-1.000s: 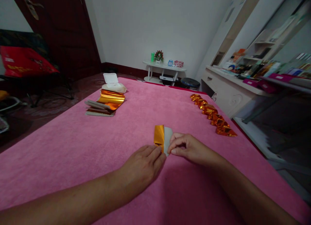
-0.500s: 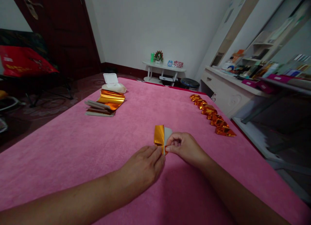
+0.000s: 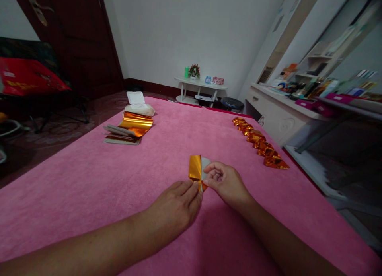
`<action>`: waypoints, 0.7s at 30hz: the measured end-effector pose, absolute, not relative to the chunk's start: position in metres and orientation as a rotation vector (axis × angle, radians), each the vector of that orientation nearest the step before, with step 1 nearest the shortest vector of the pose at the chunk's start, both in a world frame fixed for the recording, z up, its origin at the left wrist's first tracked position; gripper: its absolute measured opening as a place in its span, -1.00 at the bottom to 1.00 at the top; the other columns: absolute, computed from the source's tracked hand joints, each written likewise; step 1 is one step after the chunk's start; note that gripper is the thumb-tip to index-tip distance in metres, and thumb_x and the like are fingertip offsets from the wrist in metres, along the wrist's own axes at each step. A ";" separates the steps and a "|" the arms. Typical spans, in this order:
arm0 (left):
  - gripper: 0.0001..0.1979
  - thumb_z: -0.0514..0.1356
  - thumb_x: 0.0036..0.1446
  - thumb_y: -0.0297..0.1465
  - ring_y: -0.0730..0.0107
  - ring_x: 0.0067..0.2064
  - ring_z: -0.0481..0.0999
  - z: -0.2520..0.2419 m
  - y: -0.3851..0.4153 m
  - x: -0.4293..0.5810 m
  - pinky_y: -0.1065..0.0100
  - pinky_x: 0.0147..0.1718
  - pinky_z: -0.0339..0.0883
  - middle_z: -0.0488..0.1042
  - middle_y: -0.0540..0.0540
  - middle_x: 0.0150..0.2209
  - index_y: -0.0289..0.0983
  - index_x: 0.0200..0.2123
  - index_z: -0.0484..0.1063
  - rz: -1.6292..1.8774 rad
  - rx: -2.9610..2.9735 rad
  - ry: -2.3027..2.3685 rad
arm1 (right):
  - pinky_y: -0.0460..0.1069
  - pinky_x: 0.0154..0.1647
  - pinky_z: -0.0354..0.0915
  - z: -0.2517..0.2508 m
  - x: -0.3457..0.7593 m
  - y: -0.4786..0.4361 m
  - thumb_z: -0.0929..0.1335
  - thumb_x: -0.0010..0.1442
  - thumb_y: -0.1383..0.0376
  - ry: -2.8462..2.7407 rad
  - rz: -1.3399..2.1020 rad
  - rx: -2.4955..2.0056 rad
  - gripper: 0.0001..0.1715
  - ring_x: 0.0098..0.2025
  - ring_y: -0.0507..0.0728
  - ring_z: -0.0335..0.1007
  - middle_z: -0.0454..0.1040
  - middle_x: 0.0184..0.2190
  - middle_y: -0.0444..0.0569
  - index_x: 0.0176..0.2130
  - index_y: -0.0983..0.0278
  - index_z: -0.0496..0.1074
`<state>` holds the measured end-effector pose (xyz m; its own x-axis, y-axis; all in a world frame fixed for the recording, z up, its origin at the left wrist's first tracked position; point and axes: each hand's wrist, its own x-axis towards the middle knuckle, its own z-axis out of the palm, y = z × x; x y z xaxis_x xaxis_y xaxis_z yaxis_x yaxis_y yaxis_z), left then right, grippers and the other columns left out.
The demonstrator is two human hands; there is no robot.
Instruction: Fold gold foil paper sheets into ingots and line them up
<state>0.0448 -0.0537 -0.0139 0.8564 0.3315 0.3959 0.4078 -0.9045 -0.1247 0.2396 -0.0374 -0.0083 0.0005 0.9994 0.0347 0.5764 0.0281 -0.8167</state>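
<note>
I see left hand (image 3: 174, 206), fingers flat, steadying orange-gold foil sheet (image 3: 195, 168); right hand (image 3: 227, 183) pinches its near corner for creasing.

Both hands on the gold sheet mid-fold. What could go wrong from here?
1. The foil sheet looks thin; the right hand, pinching its near corner, could tear it or skew the crease.
2. The left hand only presses fingertips on it over the soft pink blanket, so it may slip.
</note>
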 end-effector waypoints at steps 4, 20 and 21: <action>-0.72 0.02 0.23 -0.52 0.15 -0.06 0.45 -0.010 -0.053 0.044 0.15 -0.10 0.42 0.47 -0.24 -0.11 -0.44 -0.01 0.35 -0.551 -2.843 -0.579 | -0.12 -0.50 0.18 -0.010 0.239 -0.038 0.37 -0.07 0.36 -1.656 0.774 -1.627 -0.78 -0.53 -0.01 0.30 0.43 -0.54 -0.20 -0.31 0.25 0.41; -0.64 -0.01 0.24 -0.54 0.19 -0.02 0.44 -0.006 -0.054 0.041 0.18 -0.07 0.38 0.45 -0.25 -0.03 -0.43 0.11 0.23 -0.502 -2.884 -0.611 | -0.11 -0.47 0.23 -0.013 0.235 -0.043 0.36 -0.05 0.35 -1.650 0.658 -1.654 -0.82 -0.53 0.00 0.32 0.42 -0.55 -0.20 -0.32 0.22 0.41; -0.65 -0.01 0.24 -0.54 0.19 -0.03 0.45 -0.007 -0.053 0.041 0.18 -0.09 0.39 0.46 -0.25 -0.05 -0.43 0.10 0.24 -0.516 -2.873 -0.606 | -0.11 -0.48 0.23 -0.013 0.235 -0.043 0.36 -0.05 0.35 -1.648 0.654 -1.652 -0.82 -0.53 0.00 0.32 0.42 -0.55 -0.20 -0.32 0.22 0.41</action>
<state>0.0412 -0.0531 -0.0072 0.8581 0.3619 0.3641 0.4172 -0.9050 -0.0837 0.2353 -0.0426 -0.0131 0.0613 0.9903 0.1246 0.6351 0.0576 -0.7702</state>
